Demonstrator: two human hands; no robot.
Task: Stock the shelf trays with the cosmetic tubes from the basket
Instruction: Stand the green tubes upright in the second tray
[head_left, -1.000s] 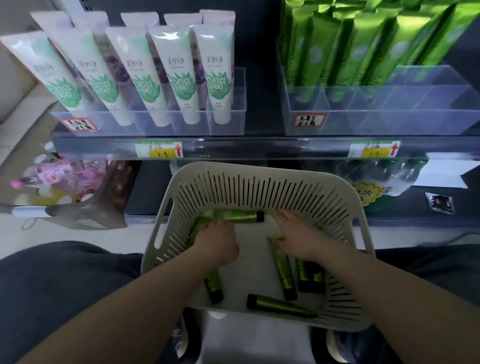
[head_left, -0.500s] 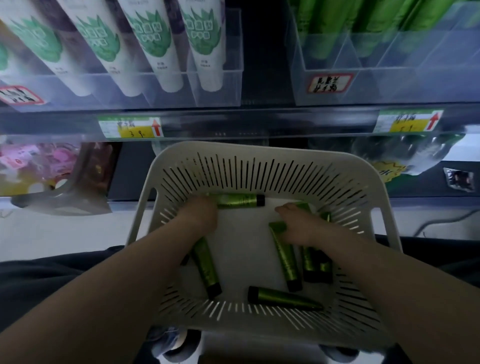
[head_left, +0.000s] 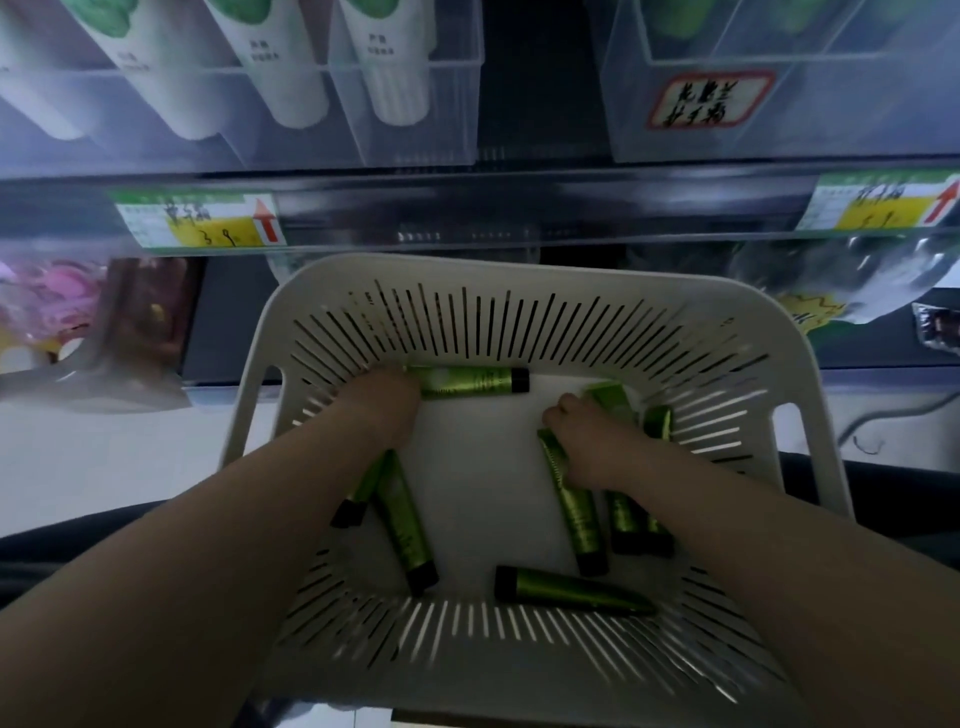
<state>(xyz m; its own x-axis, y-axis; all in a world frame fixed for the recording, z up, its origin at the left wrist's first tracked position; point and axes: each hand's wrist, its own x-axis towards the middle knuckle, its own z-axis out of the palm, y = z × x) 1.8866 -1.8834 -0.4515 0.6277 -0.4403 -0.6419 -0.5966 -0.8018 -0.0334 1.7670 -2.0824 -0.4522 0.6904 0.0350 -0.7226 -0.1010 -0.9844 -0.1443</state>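
Yellow-green price tags (head_left: 200, 224) line the shelf edge (head_left: 467, 208); pink packaged goods (head_left: 49, 306) sit below left.

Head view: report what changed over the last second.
The camera tipped down and closer, so the shelf trays slid upward in view. The left hand kept its place on the far tube; the right hand shifted slightly right onto the tubes there. Nothing was lifted. The basket and the loose tube stayed put.
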